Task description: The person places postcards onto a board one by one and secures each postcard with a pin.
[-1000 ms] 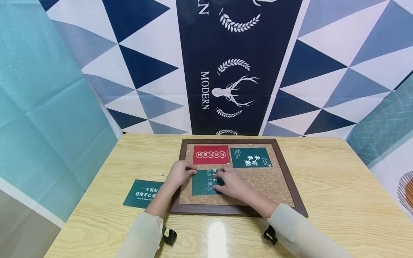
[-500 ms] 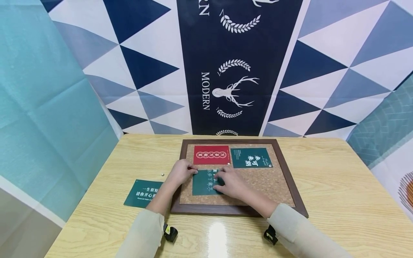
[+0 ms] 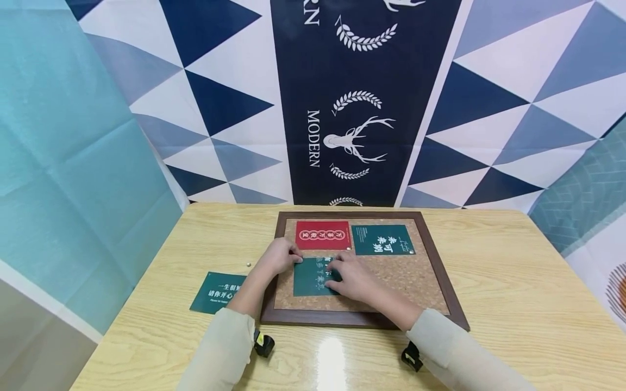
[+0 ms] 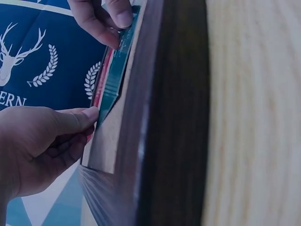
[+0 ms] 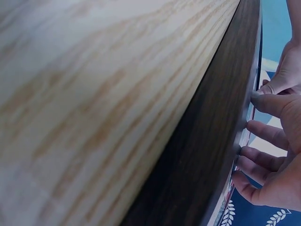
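Note:
A green card (image 3: 312,278) with white writing lies on the cork board (image 3: 391,282), in the near left part of its dark wooden frame. My left hand (image 3: 280,258) pinches the card's far left corner between thumb and fingers; in the left wrist view the thumb lies on that corner. Spread over the card's right side, my right hand (image 3: 353,278) rests its fingertips on it and hides that end. The right wrist view shows these fingers (image 5: 268,133) apart and slightly bent. Whether anything is under them is hidden.
A red card (image 3: 323,235) and another green card (image 3: 383,239) lie along the board's far side, each with a small pin-like dot. Left of the frame, a further green card (image 3: 215,291) and a small round silvery piece (image 3: 248,264) lie on the wooden table (image 3: 518,304).
The head view has shifted very slightly. Both hands stay at the same card, the left wrist and forearm tilting a little; the card and board keep their places.

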Demonstrator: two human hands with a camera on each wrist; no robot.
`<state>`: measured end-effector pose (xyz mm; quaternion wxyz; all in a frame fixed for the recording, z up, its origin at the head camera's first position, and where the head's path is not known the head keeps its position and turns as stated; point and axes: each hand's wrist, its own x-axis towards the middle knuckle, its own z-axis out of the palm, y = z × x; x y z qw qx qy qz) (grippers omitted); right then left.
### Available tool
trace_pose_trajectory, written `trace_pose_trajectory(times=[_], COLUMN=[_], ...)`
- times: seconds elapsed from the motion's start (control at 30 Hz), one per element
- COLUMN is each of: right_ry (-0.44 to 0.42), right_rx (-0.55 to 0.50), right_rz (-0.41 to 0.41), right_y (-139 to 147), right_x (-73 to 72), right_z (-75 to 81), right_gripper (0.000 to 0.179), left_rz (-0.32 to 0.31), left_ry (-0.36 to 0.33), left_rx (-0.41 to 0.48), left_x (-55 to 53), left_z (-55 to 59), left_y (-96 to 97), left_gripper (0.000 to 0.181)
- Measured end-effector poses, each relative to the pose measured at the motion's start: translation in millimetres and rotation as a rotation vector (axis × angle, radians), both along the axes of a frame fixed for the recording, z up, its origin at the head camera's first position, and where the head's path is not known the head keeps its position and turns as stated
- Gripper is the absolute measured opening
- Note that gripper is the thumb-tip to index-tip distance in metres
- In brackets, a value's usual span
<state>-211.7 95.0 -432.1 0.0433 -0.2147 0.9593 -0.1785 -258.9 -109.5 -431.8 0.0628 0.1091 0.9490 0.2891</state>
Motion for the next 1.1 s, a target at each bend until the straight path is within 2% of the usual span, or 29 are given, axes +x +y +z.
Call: trace_pose_trajectory(times=[0.37,0.6,0.73,1.1], right_ry=[0.012,0.011,0.017,0.016], right_rx=[-0.008,0.005,0.017,0.008], right_rz=[0.011,0.012,0.016,0.012], right_y=[0.3,0.3,-0.1,0.4], right_x=[-0.6,-1.4,-0.9,1.0], right_z=[-2.5,-3.7,-4.9,-5.4], right_gripper=[0.032,0.033,0.034,0.033], left_rz=[-0.037,-0.039,-0.067,0.016], left_ry=[-0.043,-0.034,-0.011,-0.053], left_rx=[-0.049,0.009,0.015,-0.012], left_x=[-5.5,-2.4,-0.4,-3.9], left_z=[3.3,-2.7,-4.9,-3.3], left_y=[3.4,-2.2,-6.2,0.2], left_gripper=[0.009,0.011,0.014,0.011])
